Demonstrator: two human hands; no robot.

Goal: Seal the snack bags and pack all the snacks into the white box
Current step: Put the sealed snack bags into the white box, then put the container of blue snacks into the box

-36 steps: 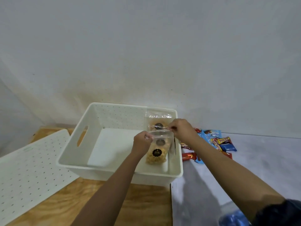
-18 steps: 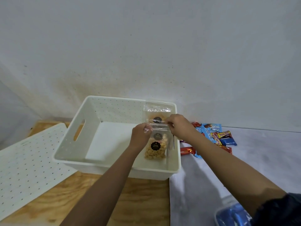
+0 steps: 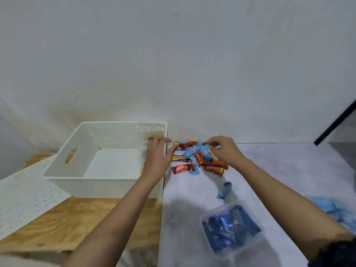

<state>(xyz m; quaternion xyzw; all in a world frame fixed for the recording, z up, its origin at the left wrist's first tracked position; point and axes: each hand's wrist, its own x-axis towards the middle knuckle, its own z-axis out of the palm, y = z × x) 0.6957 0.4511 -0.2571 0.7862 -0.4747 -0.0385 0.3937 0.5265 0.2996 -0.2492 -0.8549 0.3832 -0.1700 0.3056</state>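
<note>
L hand (image 3: 157, 158) above right rim of white box (image 3: 115, 135), fingers loose, nearly straight, holding nothing. Clear snack bag (image 3: 152, 131) just past fingertips, in box corner. R hand (image 3: 224, 149) fingers curled onto candy pile (image 3: 196, 160), tips at blue wrapper (image 3: 206, 153); can't tell if pinch closed. Stray blue candy (image 3: 224, 189) back toward wrist; clear bag of blue bars (image 3: 231, 230) under forearm. Prob. best: gather several per grab, lift over rim, drop beside snack bag.
</note>
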